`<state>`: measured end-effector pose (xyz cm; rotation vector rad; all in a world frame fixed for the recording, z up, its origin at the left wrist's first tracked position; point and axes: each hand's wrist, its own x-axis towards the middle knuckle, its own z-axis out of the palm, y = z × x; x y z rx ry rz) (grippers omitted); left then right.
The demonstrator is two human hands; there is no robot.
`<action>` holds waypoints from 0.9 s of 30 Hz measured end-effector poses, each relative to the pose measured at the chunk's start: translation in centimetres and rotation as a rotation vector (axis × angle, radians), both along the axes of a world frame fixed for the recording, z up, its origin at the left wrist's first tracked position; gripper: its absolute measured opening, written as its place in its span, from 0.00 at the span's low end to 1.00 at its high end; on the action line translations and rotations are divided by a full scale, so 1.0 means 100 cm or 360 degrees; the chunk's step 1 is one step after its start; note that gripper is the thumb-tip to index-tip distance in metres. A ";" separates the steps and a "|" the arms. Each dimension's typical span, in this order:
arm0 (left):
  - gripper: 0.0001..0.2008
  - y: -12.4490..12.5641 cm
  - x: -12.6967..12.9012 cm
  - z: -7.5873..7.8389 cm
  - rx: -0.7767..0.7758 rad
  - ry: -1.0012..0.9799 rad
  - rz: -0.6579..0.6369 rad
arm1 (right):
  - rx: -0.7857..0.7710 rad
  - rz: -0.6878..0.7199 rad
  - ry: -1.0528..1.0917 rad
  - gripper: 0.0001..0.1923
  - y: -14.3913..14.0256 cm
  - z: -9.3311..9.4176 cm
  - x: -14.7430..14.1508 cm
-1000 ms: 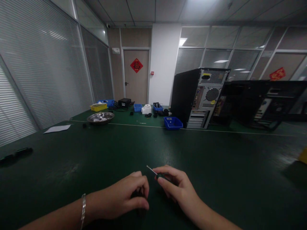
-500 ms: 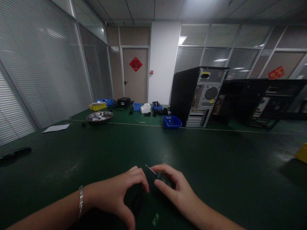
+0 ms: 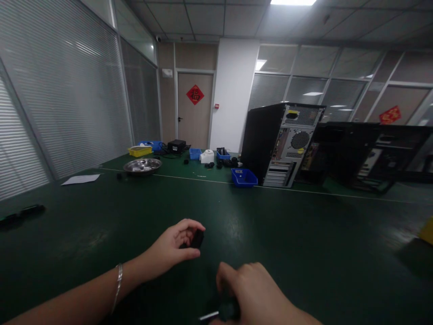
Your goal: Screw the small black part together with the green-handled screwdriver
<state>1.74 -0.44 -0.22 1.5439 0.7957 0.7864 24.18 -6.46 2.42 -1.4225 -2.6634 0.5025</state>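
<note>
Nearest you, your right hand point(image 3: 252, 289) is curling knuckles-up around one screwdriver point(image 3: 219, 312), its metal shaft poking left at the bottom edge of the view. Just beyond, your left hand point(image 3: 174, 246), with one bracelet point(image 3: 117, 289) on its wrist, is pinching one small black part point(image 3: 196, 239) between thumb and fingers, just above the green tabletop point(image 3: 304, 234). Farther off, one steel bowl point(image 3: 142, 166), one yellow bin point(image 3: 139, 151), four blue bins including the nearest point(image 3: 244, 177), and two computer towers, the closer point(image 3: 282, 144) upright, are standing.
</note>
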 end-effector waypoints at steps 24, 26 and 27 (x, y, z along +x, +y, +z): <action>0.22 -0.006 0.013 -0.006 -0.0108 -0.0114 0.0068 | 0.0059 -0.0211 0.0368 0.13 0.002 -0.004 -0.001; 0.23 -0.013 0.018 -0.002 -0.0105 -0.0090 -0.0003 | 0.0265 -0.0161 0.0486 0.13 0.000 -0.009 0.002; 0.22 -0.018 0.020 0.001 -0.0081 -0.0058 -0.0027 | 0.0339 -0.0110 0.0501 0.13 0.000 -0.011 0.003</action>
